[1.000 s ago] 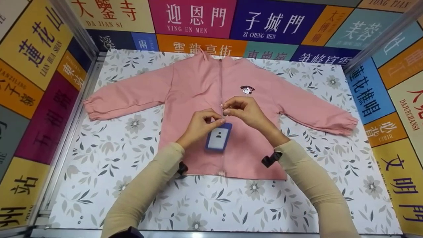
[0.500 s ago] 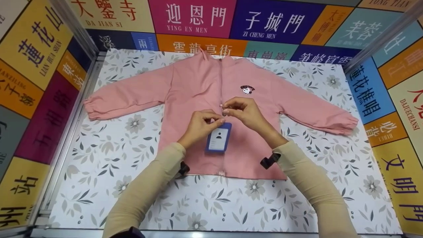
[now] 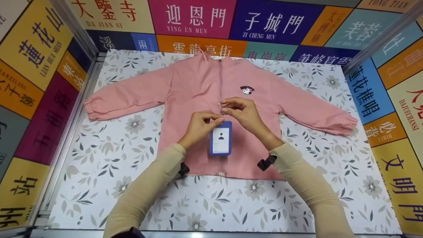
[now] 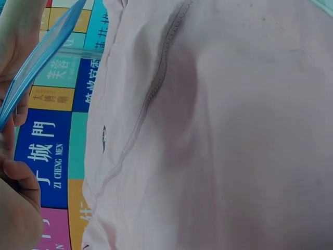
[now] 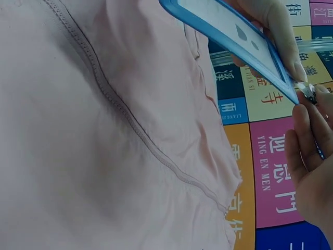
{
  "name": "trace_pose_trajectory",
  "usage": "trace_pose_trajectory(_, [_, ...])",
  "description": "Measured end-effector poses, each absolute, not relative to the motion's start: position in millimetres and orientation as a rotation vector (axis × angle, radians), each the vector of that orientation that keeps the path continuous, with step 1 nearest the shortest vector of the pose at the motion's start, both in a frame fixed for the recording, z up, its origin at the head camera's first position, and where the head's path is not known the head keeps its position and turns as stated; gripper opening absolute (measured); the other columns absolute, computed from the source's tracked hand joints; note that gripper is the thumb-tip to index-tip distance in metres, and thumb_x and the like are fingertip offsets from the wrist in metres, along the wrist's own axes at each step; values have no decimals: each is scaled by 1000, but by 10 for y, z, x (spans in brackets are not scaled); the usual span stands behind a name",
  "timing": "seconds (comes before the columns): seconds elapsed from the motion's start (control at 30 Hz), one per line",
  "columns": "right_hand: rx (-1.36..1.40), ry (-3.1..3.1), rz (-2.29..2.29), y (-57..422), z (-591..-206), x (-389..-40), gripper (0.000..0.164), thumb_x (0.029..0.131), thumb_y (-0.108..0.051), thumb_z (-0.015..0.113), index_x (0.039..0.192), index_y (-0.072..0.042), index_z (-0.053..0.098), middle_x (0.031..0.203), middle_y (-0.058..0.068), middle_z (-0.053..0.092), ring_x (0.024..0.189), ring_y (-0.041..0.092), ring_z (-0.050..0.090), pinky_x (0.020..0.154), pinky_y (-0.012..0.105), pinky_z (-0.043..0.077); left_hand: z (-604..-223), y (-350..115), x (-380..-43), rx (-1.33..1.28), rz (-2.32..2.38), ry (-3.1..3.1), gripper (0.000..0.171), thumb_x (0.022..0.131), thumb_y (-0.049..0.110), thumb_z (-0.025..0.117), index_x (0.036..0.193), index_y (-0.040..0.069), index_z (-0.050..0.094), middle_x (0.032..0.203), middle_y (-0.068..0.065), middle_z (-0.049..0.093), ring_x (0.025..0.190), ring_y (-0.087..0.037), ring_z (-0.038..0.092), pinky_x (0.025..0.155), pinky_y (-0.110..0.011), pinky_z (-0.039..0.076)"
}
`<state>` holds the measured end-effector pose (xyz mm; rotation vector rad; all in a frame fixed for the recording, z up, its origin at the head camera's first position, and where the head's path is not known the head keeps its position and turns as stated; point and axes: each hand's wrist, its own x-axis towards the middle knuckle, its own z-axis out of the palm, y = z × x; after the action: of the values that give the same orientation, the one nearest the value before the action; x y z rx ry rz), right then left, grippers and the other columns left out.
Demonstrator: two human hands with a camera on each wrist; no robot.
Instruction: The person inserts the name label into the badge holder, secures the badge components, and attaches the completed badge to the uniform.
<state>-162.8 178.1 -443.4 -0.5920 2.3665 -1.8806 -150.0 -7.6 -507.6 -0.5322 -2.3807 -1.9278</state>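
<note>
A blue-framed ID badge holder [image 3: 220,149] hangs upright in front of the pink zip jacket [image 3: 190,92], its white card with a dark person icon facing the head camera. My left hand [image 3: 199,127] pinches the holder's top edge between thumb and fingers. Just above, my right hand [image 3: 244,114] pinches a small metal clip [image 5: 310,94] at the holder's top, its finer parts mostly hidden by fingertips. In the right wrist view the holder appears tilted, with both hands meeting at its end. The jacket lies face up with sleeves spread; its zip runs down behind the hands.
A white table covering [image 3: 254,205] with grey flowers lies under the jacket. Colourful panels [image 3: 191,19] with Chinese lettering stand at the back and both sides, with metal frame posts at the corners. A small cartoon print [image 3: 247,90] marks the jacket's chest.
The badge holder has swung to face the head camera more squarely, its lower edge slightly lower. My right hand has shifted a little left. Both hands keep their pinch; the jacket stays put.
</note>
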Motion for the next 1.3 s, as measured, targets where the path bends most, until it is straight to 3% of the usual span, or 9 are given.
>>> trace_pose_trajectory(0.33, [-564,2322,-1947,1659,-4647,-1701,24,90,0,68,113,6,70,102,31,71,82,12,72,78,22,57,-5252,-161,-1594,-466,-1893,-2425,15,86,26,77,93,14,81,82,-6,76,64,-11,49,61,-19,35])
trace_pose_trajectory(0.63, [-450,2318,-1957,1534,-5146,-2024,24,89,-11,72,111,-3,74,98,18,75,82,13,70,77,26,59,-5412,-304,-1758,-385,-1834,-2523,15,87,21,76,92,8,80,89,-8,78,73,-9,57,68,-20,42])
trace_pose_trajectory(0.9, [-357,2267,-1977,1345,-5126,-2163,23,89,1,69,111,7,71,103,31,70,81,18,71,75,29,60,-5476,-431,-1949,-343,-1761,-2602,16,88,20,75,94,5,79,90,-11,78,70,-9,57,65,-19,43])
trace_pose_trajectory(1.3, [-232,2202,-2024,1190,-5261,-2370,20,88,1,70,105,11,71,102,27,73,79,15,72,74,34,61,-5589,-542,-2149,-320,-1692,-2664,16,89,20,74,91,5,80,88,-11,77,68,-6,56,64,-17,43])
